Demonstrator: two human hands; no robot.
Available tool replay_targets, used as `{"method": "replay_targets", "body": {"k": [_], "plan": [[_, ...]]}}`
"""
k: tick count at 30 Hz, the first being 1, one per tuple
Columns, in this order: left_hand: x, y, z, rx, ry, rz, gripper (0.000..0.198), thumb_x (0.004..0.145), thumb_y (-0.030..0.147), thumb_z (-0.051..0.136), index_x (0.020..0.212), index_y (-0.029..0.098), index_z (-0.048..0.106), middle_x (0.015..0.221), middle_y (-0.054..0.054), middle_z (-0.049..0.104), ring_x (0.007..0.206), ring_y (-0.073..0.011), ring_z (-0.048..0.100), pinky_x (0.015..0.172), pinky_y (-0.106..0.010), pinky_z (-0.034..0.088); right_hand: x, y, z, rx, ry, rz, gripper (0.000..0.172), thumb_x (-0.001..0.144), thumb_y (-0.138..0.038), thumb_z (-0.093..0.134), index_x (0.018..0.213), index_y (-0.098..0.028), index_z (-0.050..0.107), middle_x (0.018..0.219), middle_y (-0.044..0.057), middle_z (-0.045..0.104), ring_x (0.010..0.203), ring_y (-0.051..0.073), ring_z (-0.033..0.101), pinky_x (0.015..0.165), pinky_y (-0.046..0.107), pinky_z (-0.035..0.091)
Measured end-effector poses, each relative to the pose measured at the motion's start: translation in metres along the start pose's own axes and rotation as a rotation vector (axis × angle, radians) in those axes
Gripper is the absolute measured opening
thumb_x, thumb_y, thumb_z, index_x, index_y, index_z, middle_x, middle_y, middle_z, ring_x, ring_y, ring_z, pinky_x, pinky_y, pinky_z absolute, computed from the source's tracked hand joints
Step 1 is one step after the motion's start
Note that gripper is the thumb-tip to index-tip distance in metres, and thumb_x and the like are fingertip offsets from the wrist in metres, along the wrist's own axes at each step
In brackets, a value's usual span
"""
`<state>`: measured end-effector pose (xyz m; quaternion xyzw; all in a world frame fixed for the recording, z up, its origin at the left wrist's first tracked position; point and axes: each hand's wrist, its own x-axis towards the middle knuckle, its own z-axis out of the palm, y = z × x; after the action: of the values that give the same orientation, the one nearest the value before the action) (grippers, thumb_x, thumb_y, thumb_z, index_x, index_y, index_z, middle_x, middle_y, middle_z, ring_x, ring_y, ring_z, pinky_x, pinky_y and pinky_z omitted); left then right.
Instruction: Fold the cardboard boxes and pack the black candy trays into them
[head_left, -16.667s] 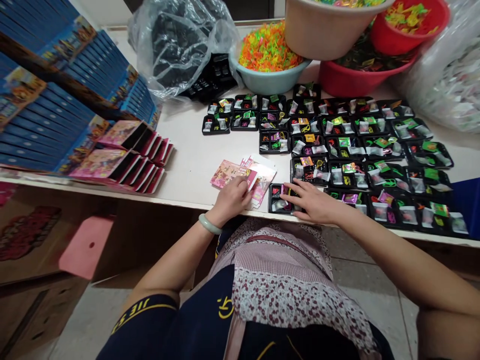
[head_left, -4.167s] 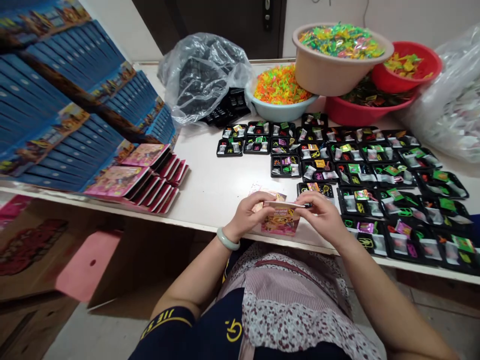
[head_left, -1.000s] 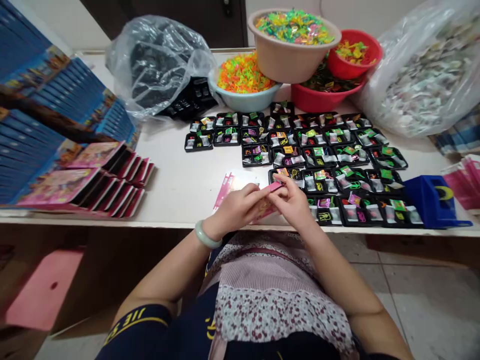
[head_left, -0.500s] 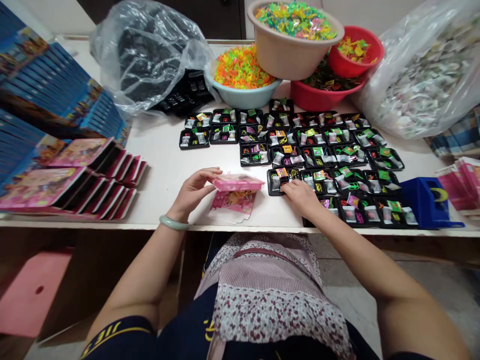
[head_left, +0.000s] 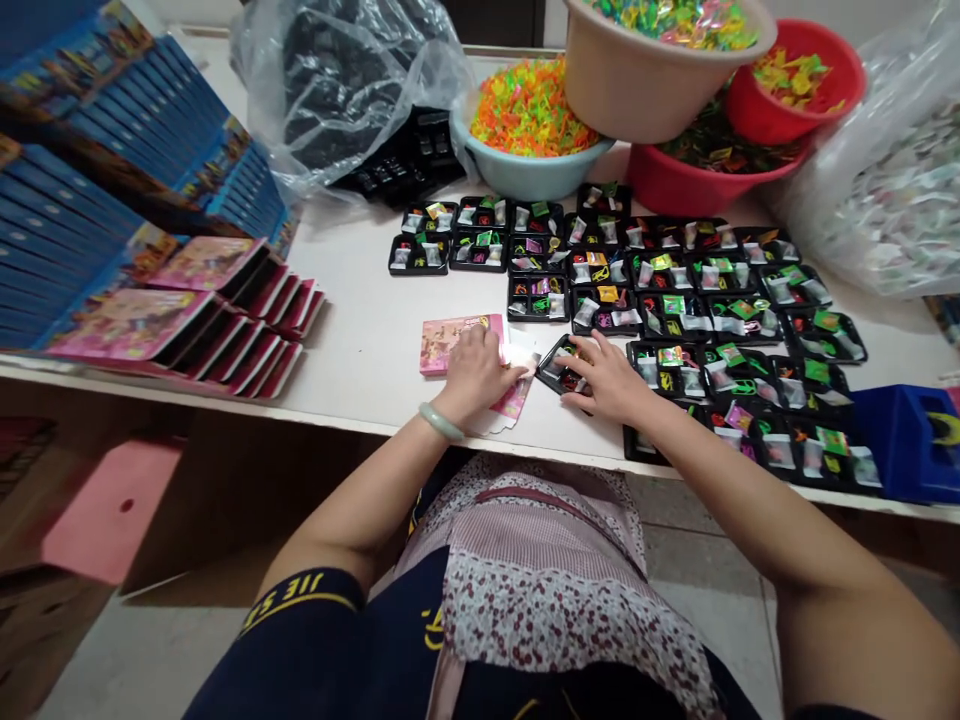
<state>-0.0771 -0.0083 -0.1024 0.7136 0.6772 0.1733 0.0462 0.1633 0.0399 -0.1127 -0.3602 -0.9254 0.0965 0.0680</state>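
My left hand (head_left: 476, 372), a pale green bangle on its wrist, bears down on a pink printed box (head_left: 441, 345) lying on the table. Its fingers bend over the box top and the thumb reaches right, beside the box's open end. A pink printed flap (head_left: 513, 402) shows below that hand. My right hand (head_left: 611, 382) grips a small black compartment tray (head_left: 553, 372) of wrapped bits and coloured pieces, with its fingers over the top. The tray sits turned at an angle, its left corner close to the box's open end.
Rows of filled black trays (head_left: 671, 312) cover the table's right side. Behind them stand a light blue basin (head_left: 532, 175), a beige tub (head_left: 660, 95) and red basins (head_left: 697, 185). Pink boxes (head_left: 135, 322) and blue boxes (head_left: 67, 225) stack at left; a blue holder (head_left: 911, 440) stands right.
My left hand has moved right onto the pink box, which now lies flat instead of tipped up. My right hand has turned the black tray and pulled it out of its row. The view has shifted.
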Motion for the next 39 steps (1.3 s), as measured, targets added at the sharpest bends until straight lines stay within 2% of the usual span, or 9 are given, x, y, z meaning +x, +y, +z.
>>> {"method": "replay_targets", "body": {"k": [3,7,12,14,17,20,28,33,39], "plan": [[0.011,0.006,0.002,0.058,-0.062,-0.061,0.037,0.08,0.039,0.065,0.099,0.009,0.053,0.108,-0.022,0.053,0.103,-0.0373,0.052,0.082,-0.047,0.047,0.002,0.0,0.009,0.033,-0.035,0.013,0.059,0.079,-0.044,0.068,0.133,-0.03,0.051,0.146,0.011,0.041,0.135,0.042,0.033,0.105,0.059,0.034],[0.0,-0.006,-0.011,-0.051,-0.055,-0.002,0.007,0.086,0.017,0.048,0.085,0.013,0.053,0.1,-0.017,0.058,0.094,-0.0282,0.058,0.08,-0.041,0.049,0.001,-0.003,0.007,0.111,0.015,-0.006,0.052,0.08,-0.034,0.066,0.13,-0.027,0.054,0.144,0.013,0.042,0.131,0.038,0.039,0.104,0.057,0.038],[-0.023,-0.033,-0.04,-0.569,0.064,0.079,0.022,0.087,0.021,0.051,0.066,0.019,0.045,0.107,-0.012,0.065,0.108,-0.0237,0.06,0.092,-0.041,0.048,0.011,-0.019,-0.015,0.288,0.054,-0.217,0.053,0.079,-0.031,0.066,0.13,-0.032,0.054,0.143,0.009,0.041,0.13,0.034,0.041,0.106,0.054,0.038],[-0.028,-0.043,-0.049,-0.731,0.011,0.079,0.022,0.086,0.023,0.054,0.065,0.018,0.048,0.114,-0.011,0.066,0.114,-0.0237,0.058,0.097,-0.043,0.047,0.021,-0.03,-0.019,0.338,0.042,-0.325,0.052,0.078,-0.03,0.067,0.129,-0.032,0.055,0.141,0.009,0.042,0.129,0.032,0.041,0.107,0.053,0.038],[-0.034,-0.05,-0.055,-0.847,-0.098,0.049,0.021,0.085,0.026,0.057,0.066,0.017,0.053,0.118,-0.011,0.065,0.114,-0.0245,0.059,0.098,-0.046,0.048,0.037,-0.046,-0.016,0.381,0.031,-0.446,0.05,0.079,-0.033,0.067,0.127,-0.029,0.057,0.138,0.01,0.044,0.129,0.03,0.041,0.106,0.051,0.038],[-0.038,-0.051,-0.052,-0.892,-0.126,0.026,0.022,0.084,0.027,0.058,0.065,0.017,0.054,0.118,-0.012,0.066,0.114,-0.0251,0.059,0.096,-0.045,0.049,0.048,-0.055,-0.003,0.387,0.04,-0.469,0.048,0.08,-0.035,0.066,0.127,-0.03,0.057,0.135,0.01,0.046,0.127,0.029,0.042,0.104,0.051,0.039],[-0.033,-0.06,-0.027,-0.892,-0.059,-0.031,0.018,0.08,0.026,0.058,0.065,0.016,0.055,0.116,-0.014,0.066,0.11,-0.0255,0.062,0.098,-0.047,0.046,0.064,-0.07,0.024,0.33,0.119,-0.329,0.045,0.08,-0.034,0.064,0.124,-0.024,0.06,0.124,0.013,0.052,0.118,0.03,0.047,0.1,0.049,0.041],[-0.03,-0.067,-0.029,-0.948,-0.079,-0.085,0.017,0.078,0.027,0.059,0.066,0.016,0.056,0.116,-0.012,0.067,0.109,-0.025,0.062,0.098,-0.043,0.046,0.07,-0.076,0.031,0.383,0.156,-0.304,0.046,0.078,-0.034,0.064,0.123,-0.024,0.061,0.123,0.013,0.053,0.116,0.031,0.049,0.098,0.051,0.042],[-0.03,-0.065,-0.026,-0.976,-0.088,-0.101,0.018,0.078,0.027,0.059,0.065,0.015,0.057,0.115,-0.012,0.068,0.104,-0.0244,0.064,0.094,-0.041,0.048,0.073,-0.089,0.046,0.315,0.168,-0.306,0.042,0.082,-0.036,0.063,0.121,-0.021,0.062,0.127,0.015,0.053,0.12,0.033,0.045,0.102,0.053,0.039]]}}
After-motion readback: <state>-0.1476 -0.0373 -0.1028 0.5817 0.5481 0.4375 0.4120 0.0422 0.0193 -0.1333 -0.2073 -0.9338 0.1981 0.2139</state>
